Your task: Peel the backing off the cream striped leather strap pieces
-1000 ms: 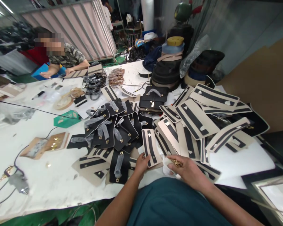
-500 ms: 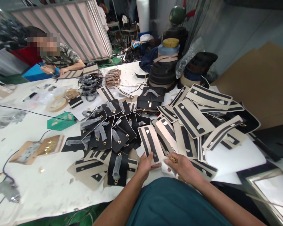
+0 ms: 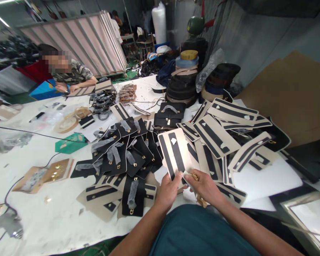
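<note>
My left hand [image 3: 171, 188] is closed on the lower edge of a beige bag flap [image 3: 166, 138], thumb on top. The flap is tilted up, its lining side with two black strips facing me and a small white patch [image 3: 173, 141] on one strip. Close beside, my right hand [image 3: 205, 186] pinches a small white piece [image 3: 186, 175] at the flap's lower corner. A crumpled tan strip [image 3: 202, 201] shows around its fingers and below the palm. Similar striped flaps [image 3: 216, 135] overlap to the right. To the left lie black flaps [image 3: 134, 156] with wrapped handles and gold fittings.
A closed black handbag [image 3: 169, 114] stands behind the piles. Strap rolls [image 3: 181, 83] are stacked at the back. On the left are a green template [image 3: 70, 143], a cardboard tray with gold fittings [image 3: 58, 170] and a corded tool [image 3: 9, 222]. A co-worker [image 3: 74, 73] sits across the table.
The held flap has been raised and turned more upright toward me. My right hand has come closer to my left, at the flap's lower corner. The camera view has shifted slightly.
</note>
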`<state>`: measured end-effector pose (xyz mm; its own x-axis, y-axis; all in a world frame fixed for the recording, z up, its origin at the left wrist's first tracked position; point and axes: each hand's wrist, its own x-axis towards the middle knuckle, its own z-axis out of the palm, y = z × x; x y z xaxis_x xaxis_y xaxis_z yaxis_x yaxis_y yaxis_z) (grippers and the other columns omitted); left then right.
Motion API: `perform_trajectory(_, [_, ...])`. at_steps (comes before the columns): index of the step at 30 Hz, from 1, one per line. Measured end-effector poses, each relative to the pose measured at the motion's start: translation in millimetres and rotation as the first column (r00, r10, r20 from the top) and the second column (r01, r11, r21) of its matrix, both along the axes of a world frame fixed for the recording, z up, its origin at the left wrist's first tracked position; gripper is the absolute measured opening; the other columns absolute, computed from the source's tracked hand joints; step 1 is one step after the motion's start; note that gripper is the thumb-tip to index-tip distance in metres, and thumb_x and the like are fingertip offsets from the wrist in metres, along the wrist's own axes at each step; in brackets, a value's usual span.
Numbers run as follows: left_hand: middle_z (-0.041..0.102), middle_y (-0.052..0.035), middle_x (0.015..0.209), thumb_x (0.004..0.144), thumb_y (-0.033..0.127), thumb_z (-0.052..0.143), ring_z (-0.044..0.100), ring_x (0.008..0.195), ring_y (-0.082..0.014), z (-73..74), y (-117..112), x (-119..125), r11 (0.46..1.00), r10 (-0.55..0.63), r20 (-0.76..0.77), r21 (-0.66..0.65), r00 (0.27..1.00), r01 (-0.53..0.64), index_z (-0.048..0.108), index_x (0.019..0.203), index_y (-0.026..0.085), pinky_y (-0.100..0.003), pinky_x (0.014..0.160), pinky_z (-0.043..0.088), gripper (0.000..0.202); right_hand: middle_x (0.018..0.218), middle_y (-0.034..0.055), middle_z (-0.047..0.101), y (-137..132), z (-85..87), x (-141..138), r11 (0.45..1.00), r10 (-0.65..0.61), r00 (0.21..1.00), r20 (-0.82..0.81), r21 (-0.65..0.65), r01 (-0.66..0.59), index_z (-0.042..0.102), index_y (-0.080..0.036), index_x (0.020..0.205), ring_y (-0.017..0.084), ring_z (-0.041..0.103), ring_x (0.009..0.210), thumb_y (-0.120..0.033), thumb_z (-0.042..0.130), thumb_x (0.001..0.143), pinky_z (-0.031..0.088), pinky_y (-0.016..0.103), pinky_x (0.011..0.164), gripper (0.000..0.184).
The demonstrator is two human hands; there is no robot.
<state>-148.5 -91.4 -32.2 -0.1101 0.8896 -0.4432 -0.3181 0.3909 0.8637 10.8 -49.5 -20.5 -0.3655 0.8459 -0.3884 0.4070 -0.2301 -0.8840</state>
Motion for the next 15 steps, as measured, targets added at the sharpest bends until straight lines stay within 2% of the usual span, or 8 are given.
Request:
perform_trajectory(3, [0.079, -0.0112, 0.104, 0.08, 0.043, 0.079, 0.076, 0.091, -0.0288, -2.7, 4, 6, 0.999, 0.044, -0.072, 0.005, 0.996, -0.044, 0.072, 0.105, 0.016, -0.036, 0.075, 0.065, 0.038, 0.064, -0.0031, 0.064, 1, -1.4, 0, 1.0, -0.01, 1.0, 0.011, 0.011, 0.009, 0.054, -0.021, 0.076, 0.018, 0.069, 0.062, -0.056, 0.054, 0.095, 0.048, 0.025, 0.059, 0.039])
perform_trajectory(7, [0.078, -0.0106, 0.101, 0.082, 0.039, 0.075, 0.076, 0.077, -0.026, -8.0, 10, 11, 0.993, 0.105, -0.159, -0.03, 0.982, -0.111, 0.07, 0.108, 0.016, -0.035, 0.063, 0.064, 0.035, 0.066, -0.0043, 0.056, 0, -2.4, -1, 0.993, 0.033, 0.997, 0.075, 0.112, -0.041, 0.051, -0.022, 0.076, 0.016, 0.061, 0.066, -0.049, 0.051, 0.099, 0.043, 0.025, 0.062, 0.036])
perform_trajectory(9, [0.078, -0.0098, 0.095, 0.083, 0.039, 0.071, 0.074, 0.069, -0.0247, -10.3, 11, 11, 0.996, 0.065, -0.265, -0.034, 0.962, -0.077, 0.069, 0.106, 0.016, -0.034, 0.057, 0.062, 0.032, 0.069, -0.0037, 0.055, -2, -4.4, -1, 0.979, 0.072, 0.99, 0.12, 0.183, -0.093, 0.05, -0.022, 0.076, 0.016, 0.057, 0.068, -0.042, 0.051, 0.099, 0.04, 0.026, 0.064, 0.031])
perform_trajectory(11, [0.078, -0.0084, 0.087, 0.084, 0.039, 0.068, 0.073, 0.067, -0.0246, -12.5, 11, 10, 1.0, 0.005, -0.404, -0.013, 0.915, -0.012, 0.071, 0.099, 0.017, -0.033, 0.058, 0.06, 0.027, 0.071, -0.003, 0.055, -3, -6.1, 0, 0.96, 0.104, 0.984, 0.143, 0.245, -0.137, 0.048, -0.022, 0.075, 0.015, 0.054, 0.068, -0.037, 0.051, 0.099, 0.038, 0.027, 0.065, 0.028])
perform_trajectory(15, [0.077, -0.0071, 0.08, 0.086, 0.038, 0.065, 0.074, 0.076, -0.0269, -11.8, 18, 10, 0.992, -0.042, -0.591, 0.074, 0.806, 0.106, 0.073, 0.087, 0.019, -0.034, 0.073, 0.058, 0.02, 0.071, -0.0036, 0.053, -1, 2.4, 8, 0.957, 0.127, 0.987, 0.1, 0.249, -0.149, 0.045, -0.022, 0.075, 0.014, 0.05, 0.067, -0.033, 0.049, 0.1, 0.037, 0.027, 0.064, 0.027])
